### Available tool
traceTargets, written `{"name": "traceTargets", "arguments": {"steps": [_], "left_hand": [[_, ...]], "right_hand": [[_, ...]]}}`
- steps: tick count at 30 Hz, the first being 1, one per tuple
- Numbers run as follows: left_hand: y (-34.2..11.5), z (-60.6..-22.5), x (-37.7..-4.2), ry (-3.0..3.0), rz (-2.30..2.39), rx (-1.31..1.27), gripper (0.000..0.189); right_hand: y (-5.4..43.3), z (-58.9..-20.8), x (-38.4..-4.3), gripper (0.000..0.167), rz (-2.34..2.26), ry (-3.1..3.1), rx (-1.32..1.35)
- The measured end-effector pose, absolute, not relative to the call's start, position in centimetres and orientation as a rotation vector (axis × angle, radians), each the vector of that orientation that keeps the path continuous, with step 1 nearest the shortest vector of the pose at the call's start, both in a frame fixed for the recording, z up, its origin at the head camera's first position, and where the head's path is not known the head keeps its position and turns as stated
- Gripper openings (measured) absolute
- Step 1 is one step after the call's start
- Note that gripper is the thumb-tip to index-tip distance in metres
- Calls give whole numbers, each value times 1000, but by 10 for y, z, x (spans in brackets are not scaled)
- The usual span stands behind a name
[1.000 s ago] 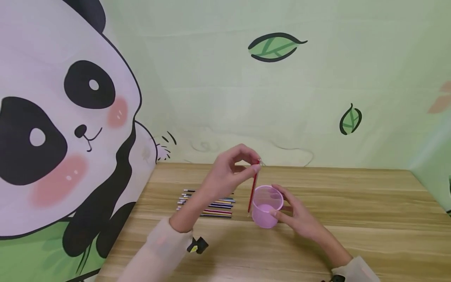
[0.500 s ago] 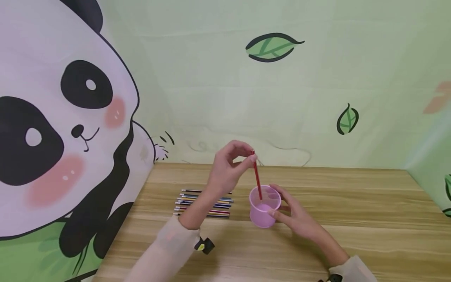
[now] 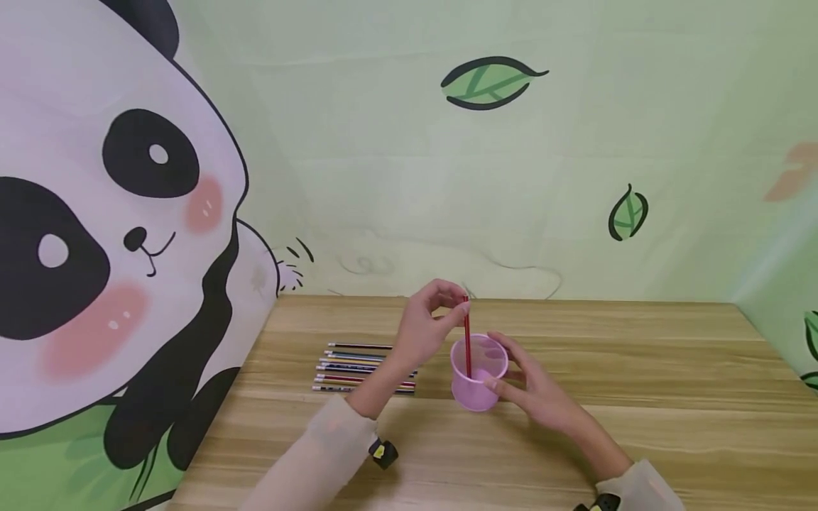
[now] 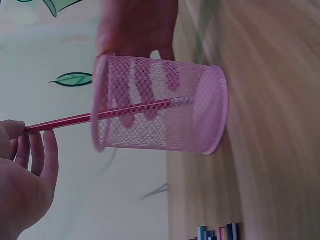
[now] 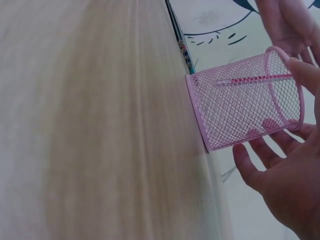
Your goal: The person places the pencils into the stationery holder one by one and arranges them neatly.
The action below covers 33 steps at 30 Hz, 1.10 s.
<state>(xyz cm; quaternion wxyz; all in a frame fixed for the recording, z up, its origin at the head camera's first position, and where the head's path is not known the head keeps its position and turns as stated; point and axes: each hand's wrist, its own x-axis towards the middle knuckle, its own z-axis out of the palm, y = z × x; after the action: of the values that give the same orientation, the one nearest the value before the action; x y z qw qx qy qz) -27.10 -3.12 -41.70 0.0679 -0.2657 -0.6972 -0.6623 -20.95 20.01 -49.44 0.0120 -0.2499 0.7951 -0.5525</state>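
A red pencil [image 4: 65,121] hangs upright, its top end pinched between thumb and fingers of my left hand [image 3: 429,321]. Its lower end, with a metal ferrule and eraser, is inside a pink mesh pencil cup [image 4: 165,135], a little above the cup's bottom in the left wrist view. My right hand [image 3: 543,390] grips the cup from the right, thumb on the near side and fingers round the far side. The cup [image 5: 240,110] stands upright on the wooden table. Through its mesh the fingers of my right hand [image 5: 285,175] show behind it.
Several pencils [image 3: 364,365] lie side by side in a row on the wooden table [image 3: 613,355], left of the cup and partly behind my left forearm. A cloth backdrop [image 3: 383,142] with a printed panda and leaves rises behind the table.
My left hand has carried the red pencil from beside the cup to over its mouth, then lowered it inside. The right hand keeps holding the cup in place.
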Motion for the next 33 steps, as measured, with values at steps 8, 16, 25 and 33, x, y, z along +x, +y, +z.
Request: {"name": "traceTargets", "arguments": {"steps": [8, 16, 25, 33], "left_hand": [[-25, -435, -278, -2200, -2003, -709, 15], [-23, -438, -284, -2246, -2032, -631, 17], [-22, -442, -290, -2293, -2022, -597, 19], [-24, -441, -290, -2370, -1956, -571, 20]], "right_hand": [[201, -495, -210, 75, -1742, 2455, -800], [201, -494, -209, 74, -1750, 2454, -819], [200, -494, -210, 75, -1763, 2439, -825], [200, -493, -209, 74, -1764, 2443, -826]]}}
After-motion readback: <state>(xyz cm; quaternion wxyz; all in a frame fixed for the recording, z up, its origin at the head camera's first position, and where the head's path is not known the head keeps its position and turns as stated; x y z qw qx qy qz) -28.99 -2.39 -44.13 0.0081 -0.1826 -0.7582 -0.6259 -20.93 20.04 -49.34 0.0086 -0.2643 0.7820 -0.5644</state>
